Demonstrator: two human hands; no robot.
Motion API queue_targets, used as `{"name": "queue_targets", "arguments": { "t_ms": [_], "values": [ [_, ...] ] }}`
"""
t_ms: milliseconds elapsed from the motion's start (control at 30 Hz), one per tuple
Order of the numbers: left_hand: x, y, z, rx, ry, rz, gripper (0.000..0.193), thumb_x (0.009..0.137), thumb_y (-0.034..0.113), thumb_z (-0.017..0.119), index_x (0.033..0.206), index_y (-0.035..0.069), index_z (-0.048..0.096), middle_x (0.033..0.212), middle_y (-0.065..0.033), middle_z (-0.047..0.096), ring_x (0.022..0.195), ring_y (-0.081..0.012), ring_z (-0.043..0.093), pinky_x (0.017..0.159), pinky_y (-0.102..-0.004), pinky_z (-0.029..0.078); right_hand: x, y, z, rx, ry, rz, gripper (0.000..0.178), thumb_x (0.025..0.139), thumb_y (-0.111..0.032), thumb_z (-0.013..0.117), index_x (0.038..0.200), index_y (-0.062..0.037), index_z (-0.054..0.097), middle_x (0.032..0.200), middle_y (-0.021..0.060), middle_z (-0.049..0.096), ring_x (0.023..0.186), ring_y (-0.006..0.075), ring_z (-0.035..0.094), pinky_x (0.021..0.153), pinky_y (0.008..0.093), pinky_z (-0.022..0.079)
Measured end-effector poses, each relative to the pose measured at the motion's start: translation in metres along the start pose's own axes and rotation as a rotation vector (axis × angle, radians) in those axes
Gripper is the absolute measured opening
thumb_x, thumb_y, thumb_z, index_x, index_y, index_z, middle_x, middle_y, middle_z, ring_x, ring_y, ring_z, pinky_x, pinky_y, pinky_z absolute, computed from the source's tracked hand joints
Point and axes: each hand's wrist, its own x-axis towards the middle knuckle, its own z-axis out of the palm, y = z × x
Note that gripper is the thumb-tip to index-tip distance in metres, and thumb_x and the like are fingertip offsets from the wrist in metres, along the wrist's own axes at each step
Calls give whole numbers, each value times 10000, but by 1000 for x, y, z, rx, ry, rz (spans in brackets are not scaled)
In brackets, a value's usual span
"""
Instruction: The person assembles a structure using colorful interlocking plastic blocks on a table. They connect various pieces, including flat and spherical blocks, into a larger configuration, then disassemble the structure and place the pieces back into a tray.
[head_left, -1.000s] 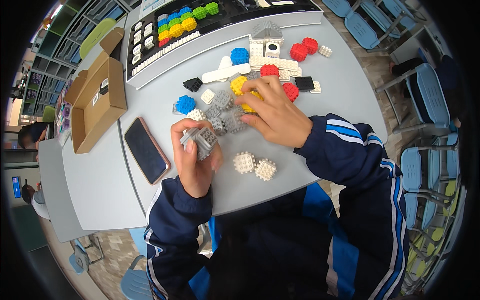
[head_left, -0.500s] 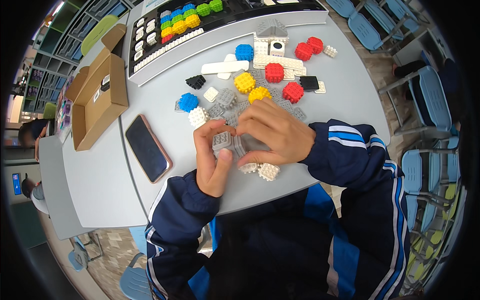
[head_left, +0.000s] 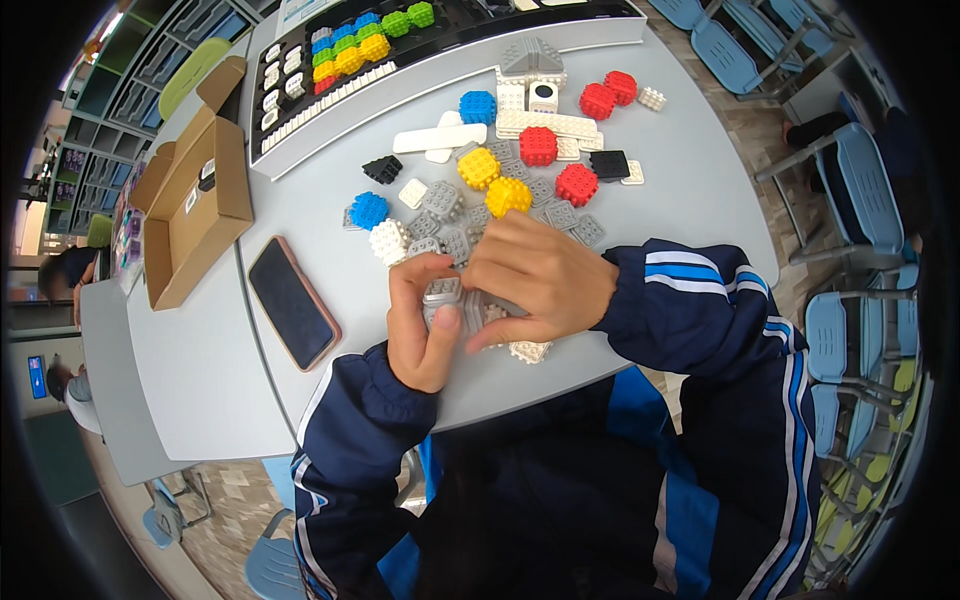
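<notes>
The left grip (head_left: pixel 420 340) holds a grey studded block (head_left: pixel 442 292) between thumb and fingers; the right grip (head_left: pixel 545 278) curls narrowly at the block's right side, though whether it pinches I cannot tell. Uneven pressure from the two could twist the block loose. Just below the right grip, partly hidden, lie white studded blocks (head_left: pixel 530 352); a dropped wrist could nudge them toward the counter's (head_left: pixel 485 395) near edge. Beyond its knuckles, a careless push could roll the yellow studded block (head_left: pixel 508 196) away.

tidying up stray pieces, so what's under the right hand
Parts of white blocks show around the thumb of the right hand; the rest of them, and anything else beneath the palm, are covered.
</notes>
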Motion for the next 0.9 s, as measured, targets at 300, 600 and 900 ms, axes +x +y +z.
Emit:
{"name": "queue_targets", "arguments": {
  "t_ms": [300, 600, 900],
  "values": [
    [-5, 5, 3, 20, -20, -11, 317, 984, 176, 530, 1235, -13, 484, 1029, -111, 620, 897, -141, 572, 823, -288, 471, 0, 0, -2, 54, -30, -50, 482, 726, -457, 809, 887, -53, 602, 805, 48, 513, 781, 238, 504, 710, 364, 408],
    [-10, -5, 3, -78, -74, 78, 236, 978, 165, 561, 1136, 2, 495, 949, -128, 616, 797, -149, 578, 733, -294, 483, 0, -6, 0, 107, 2, -86, 345, 742, -388, 814, 806, -127, 598, 786, 25, 471, 750, 225, 486, 671, 364, 372],
    [-11, 3, 5, -75, -155, 59, 367, 1052, 370, 461, 1117, 9, 435, 983, -180, 611, 867, -182, 600, 795, -311, 476, 2, -10, -1, 54, 12, -177, 317, 752, -344, 811, 739, -149, 563, 750, 17, 437, 703, 212, 461, 625, 351, 357]
  ]
}}
